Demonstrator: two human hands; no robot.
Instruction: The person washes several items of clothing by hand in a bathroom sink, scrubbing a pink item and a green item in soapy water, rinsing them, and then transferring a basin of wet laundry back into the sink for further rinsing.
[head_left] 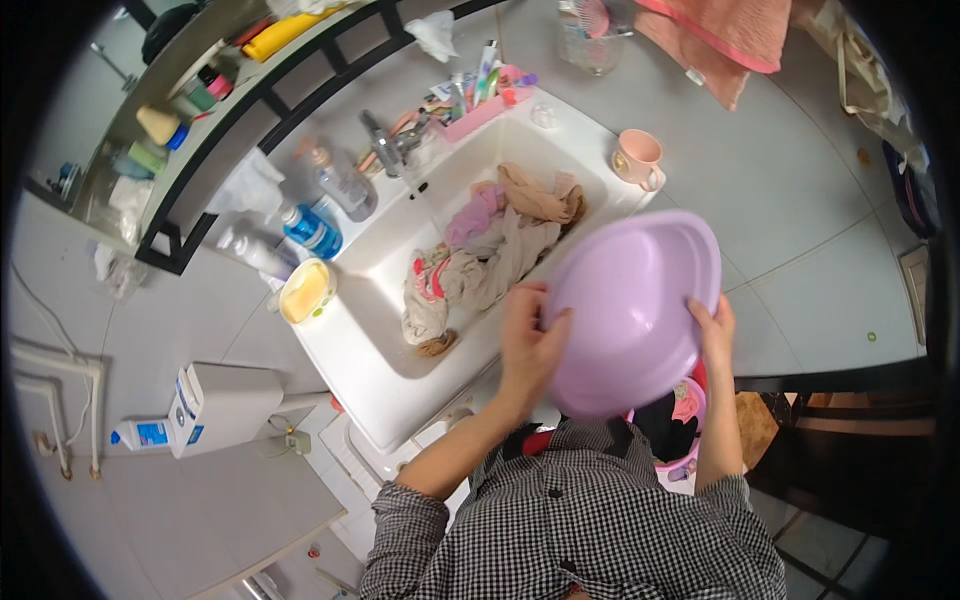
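L hand (530, 345) + R hand (712, 325) clamped on opp sides of the purple basin (630, 310), prob bc it's wide; clothes (525, 240) sit in the sink (343, 372) nearby.

A pink mug (638, 157) stands at the right; a pink towel (715, 38) hangs at the upper right. A pink tray (478, 121) holds tubes. Farther left stand a pump bottle (343, 187), a blue bottle (312, 232) and a soap dish (307, 291). A shelf (235, 103) carries small bottles. At lower left are a white tank (230, 402) and white pipes (97, 415).
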